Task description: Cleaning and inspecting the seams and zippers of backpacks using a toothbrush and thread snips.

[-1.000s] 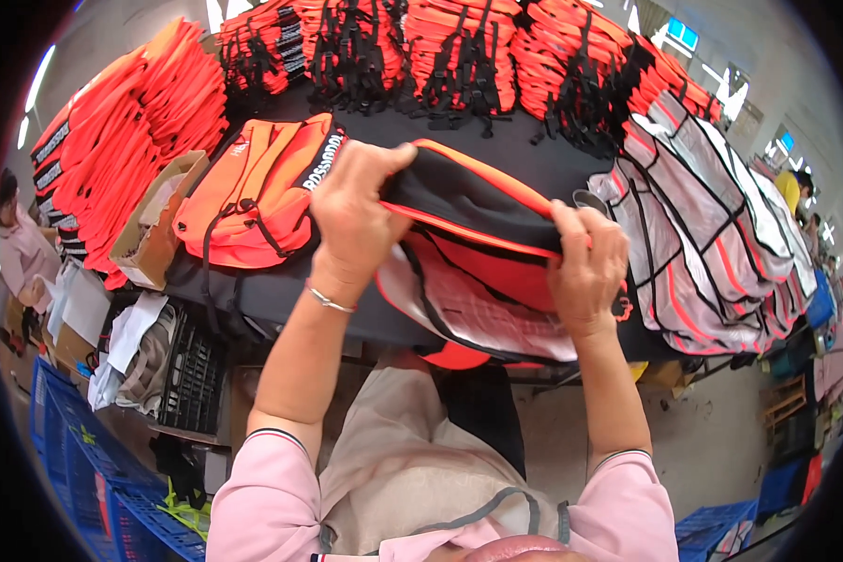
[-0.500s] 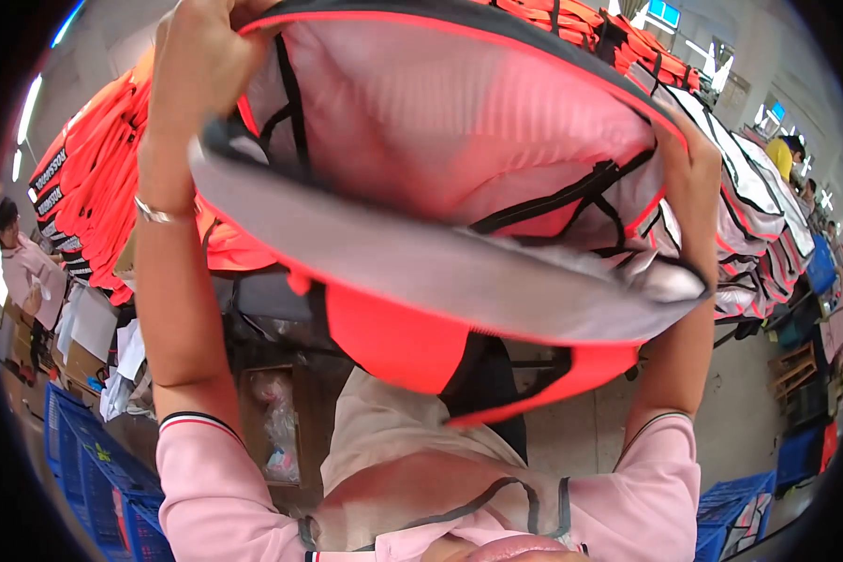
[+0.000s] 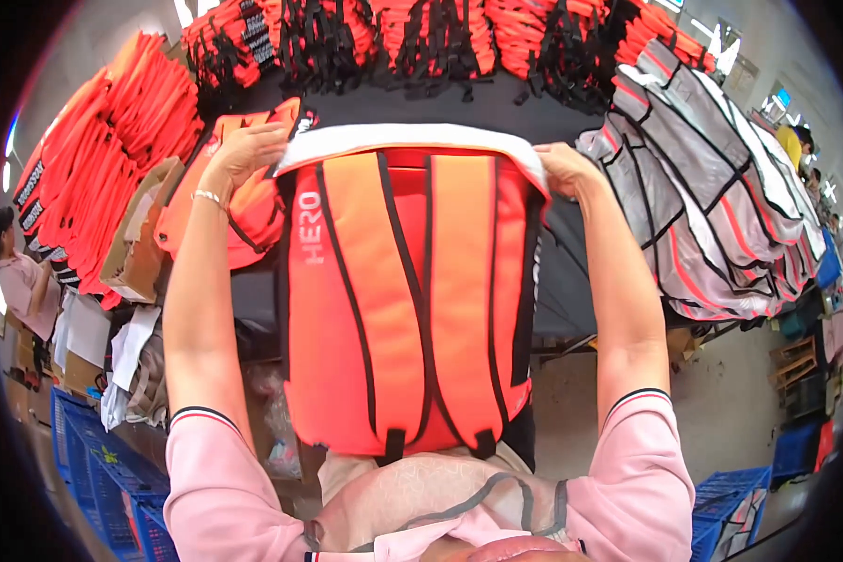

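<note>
An orange backpack [image 3: 407, 300] with black straps and a white-lined top edge hangs stretched out in front of me, its bottom near my chest. My left hand [image 3: 244, 150] grips the top left corner of its opening. At the top right corner my right hand [image 3: 564, 167] holds the same white rim. Both arms are extended over the black table [image 3: 534, 103].
Stacks of orange bags [image 3: 94, 197] lie at the left and along the far table edge [image 3: 421, 37]. Grey and orange bags [image 3: 712, 206] pile up at the right. A cardboard box [image 3: 136, 234] sits left of me, blue crates [image 3: 94, 468] below. Another person [image 3: 23, 281] stands far left.
The backpack was folded on the table, then lifted overhead with its lining toward me. Now it is lowered and hangs straight, its orange strap side facing me.
</note>
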A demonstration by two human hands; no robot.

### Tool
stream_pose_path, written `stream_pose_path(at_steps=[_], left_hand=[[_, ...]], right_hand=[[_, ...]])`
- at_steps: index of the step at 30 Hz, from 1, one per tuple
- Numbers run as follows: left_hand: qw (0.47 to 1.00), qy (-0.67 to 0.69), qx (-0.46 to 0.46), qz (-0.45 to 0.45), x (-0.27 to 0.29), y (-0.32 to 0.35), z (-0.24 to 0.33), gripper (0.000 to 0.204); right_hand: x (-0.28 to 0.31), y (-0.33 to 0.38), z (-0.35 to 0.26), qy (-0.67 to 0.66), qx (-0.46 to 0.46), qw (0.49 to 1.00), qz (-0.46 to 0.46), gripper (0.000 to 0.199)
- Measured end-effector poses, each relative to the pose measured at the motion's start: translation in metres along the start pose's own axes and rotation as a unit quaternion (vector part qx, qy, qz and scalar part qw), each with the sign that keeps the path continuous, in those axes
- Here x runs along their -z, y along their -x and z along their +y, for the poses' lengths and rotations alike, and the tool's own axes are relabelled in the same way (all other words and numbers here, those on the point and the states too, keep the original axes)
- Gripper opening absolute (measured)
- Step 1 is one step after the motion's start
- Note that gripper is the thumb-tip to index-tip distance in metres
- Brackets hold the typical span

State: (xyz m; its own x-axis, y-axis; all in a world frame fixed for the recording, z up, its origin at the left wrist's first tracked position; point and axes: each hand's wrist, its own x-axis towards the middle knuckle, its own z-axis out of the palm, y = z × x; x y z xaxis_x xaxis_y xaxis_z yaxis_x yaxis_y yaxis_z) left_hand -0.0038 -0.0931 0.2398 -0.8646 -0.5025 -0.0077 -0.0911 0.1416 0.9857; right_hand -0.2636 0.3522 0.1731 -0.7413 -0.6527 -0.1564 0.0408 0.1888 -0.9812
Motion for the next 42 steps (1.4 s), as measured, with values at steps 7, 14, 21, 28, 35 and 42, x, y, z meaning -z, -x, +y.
stream_pose_path(at_steps=[7,14,21,28,35,42], left_hand=[[0.882,-0.307,-0.332,-0.132,-0.158,0.109,-0.115,0.054],[0.761,-0.497,-0.339,-0.244,-0.193,0.186,-0.182,0.063],[0.914,-0.276,-0.229,-0.189,-0.186,0.145,-0.141,0.041],[0.731,-0.413,-0.543,0.024,-0.224,0.04,-0.002,0.067],[0.816,-0.301,-0.485,-0.097,-0.234,0.066,0.023,0.045],[0.865,-0.209,-0.43,-0.153,-0.227,0.158,0.009,0.029]], right_hand=[[-0.04,-0.013,0.076,0.122,0.071,0.975,0.173,0.051],[-0.091,-0.045,0.096,0.461,0.147,0.859,0.17,0.026],[-0.101,-0.055,0.086,0.637,0.117,0.735,0.202,0.014],[-0.136,0.036,0.007,0.534,0.464,0.584,0.398,0.014],[-0.127,0.094,0.011,0.405,0.481,0.663,0.405,0.04],[-0.124,0.165,0.028,0.3,0.537,0.731,0.294,0.043]])
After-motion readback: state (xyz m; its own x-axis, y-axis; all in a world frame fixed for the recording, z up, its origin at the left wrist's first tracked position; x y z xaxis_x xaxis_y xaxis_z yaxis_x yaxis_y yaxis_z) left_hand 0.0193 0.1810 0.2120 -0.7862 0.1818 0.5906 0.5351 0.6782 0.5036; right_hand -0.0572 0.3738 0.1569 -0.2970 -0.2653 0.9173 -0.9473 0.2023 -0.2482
